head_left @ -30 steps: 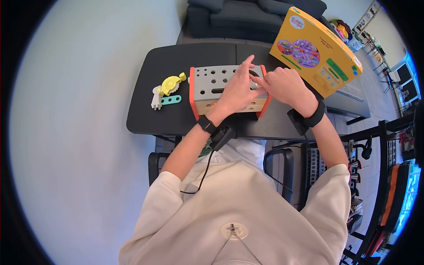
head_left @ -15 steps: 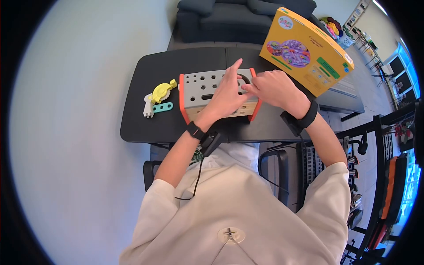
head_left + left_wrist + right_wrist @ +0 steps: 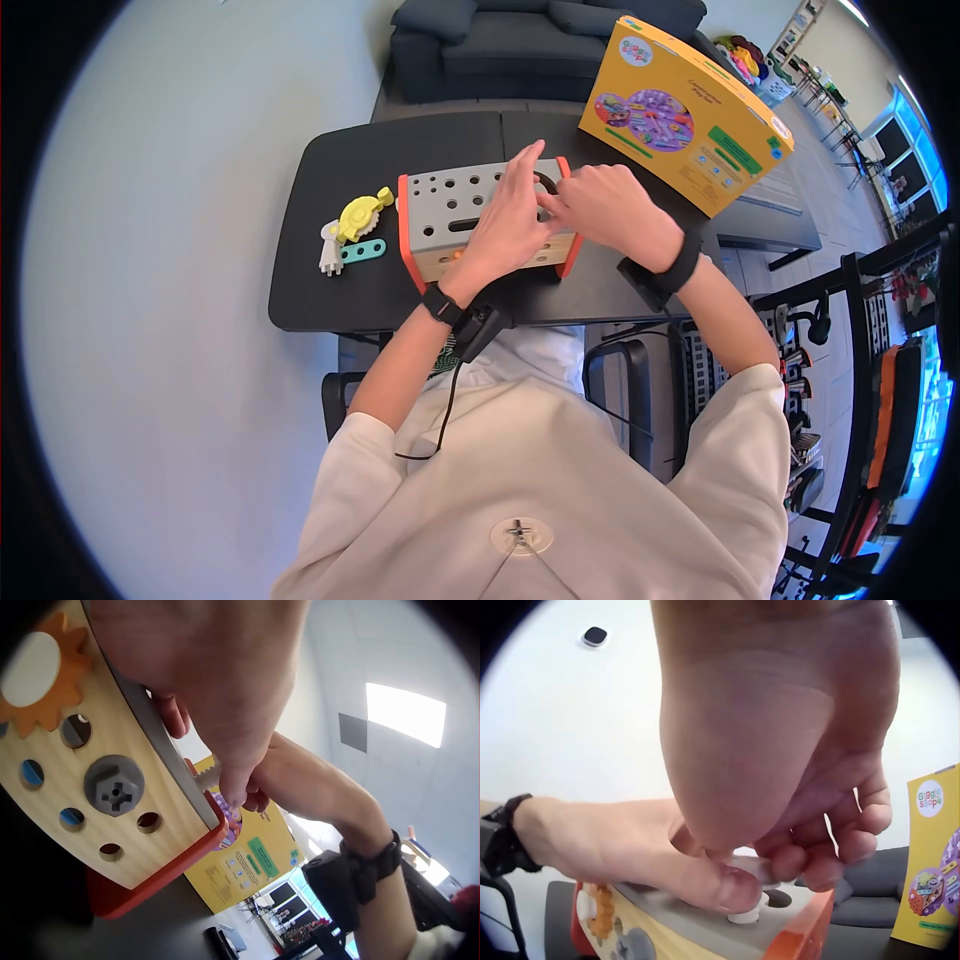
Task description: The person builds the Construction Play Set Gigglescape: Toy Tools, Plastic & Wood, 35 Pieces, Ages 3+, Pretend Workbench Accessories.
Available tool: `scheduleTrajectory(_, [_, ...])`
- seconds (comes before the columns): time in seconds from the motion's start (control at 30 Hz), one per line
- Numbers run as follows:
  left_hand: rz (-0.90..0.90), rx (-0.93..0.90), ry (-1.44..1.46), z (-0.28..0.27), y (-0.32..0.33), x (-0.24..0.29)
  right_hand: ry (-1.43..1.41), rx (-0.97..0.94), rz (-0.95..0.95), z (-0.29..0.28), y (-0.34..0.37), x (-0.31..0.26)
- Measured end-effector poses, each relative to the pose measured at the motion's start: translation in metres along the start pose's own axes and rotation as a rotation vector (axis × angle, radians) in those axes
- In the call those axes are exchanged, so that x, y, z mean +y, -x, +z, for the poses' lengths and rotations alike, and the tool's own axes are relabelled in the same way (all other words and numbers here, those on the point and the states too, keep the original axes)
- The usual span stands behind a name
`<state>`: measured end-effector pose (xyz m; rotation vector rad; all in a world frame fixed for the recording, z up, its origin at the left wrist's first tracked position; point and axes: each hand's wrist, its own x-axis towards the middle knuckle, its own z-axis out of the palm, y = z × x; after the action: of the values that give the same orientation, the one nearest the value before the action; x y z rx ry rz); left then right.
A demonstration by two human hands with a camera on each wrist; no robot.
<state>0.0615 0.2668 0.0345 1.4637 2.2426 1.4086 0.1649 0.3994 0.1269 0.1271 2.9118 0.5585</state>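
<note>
A toy workbench [image 3: 425,222] with a grey holed top, orange-red ends and wooden sides stands on the black table [image 3: 330,175]. Over the right part of its top, my two hands meet at a pale toy screw [image 3: 208,778] whose threads show in the left wrist view. My right hand [image 3: 612,205] pinches its upper part with curled fingers. The left hand [image 3: 508,222] reaches across the bench top, its thumb against the pale piece and its index finger pointing away. On the wooden side sit a grey bolt head [image 3: 115,786] and an orange gear [image 3: 56,686].
Left of the bench lie a yellow toy saw [image 3: 360,218], a white claw-ended piece [image 3: 330,250] and a teal holed strip [image 3: 363,251]. A large yellow box [image 3: 690,115] stands upright at the back right. Beyond the table is a dark sofa [image 3: 520,50].
The head view has shifted, so the table and bench sit further left and slightly lower. Both hands stay together at the same part of the bench top, with small right-hand finger movement.
</note>
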Motion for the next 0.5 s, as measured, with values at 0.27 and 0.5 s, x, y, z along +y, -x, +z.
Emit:
scheduleTrajectory(0.27, [0.037,-0.151,0.211,-0.015,-0.001,-0.001,-0.373,0.341,-0.193,0.025,0.001,0.013])
scheduleTrajectory(0.5, [0.043,-0.008,-0.059,0.002,0.001,0.0,-0.063,0.174,-0.045,0.01,-0.01,0.004])
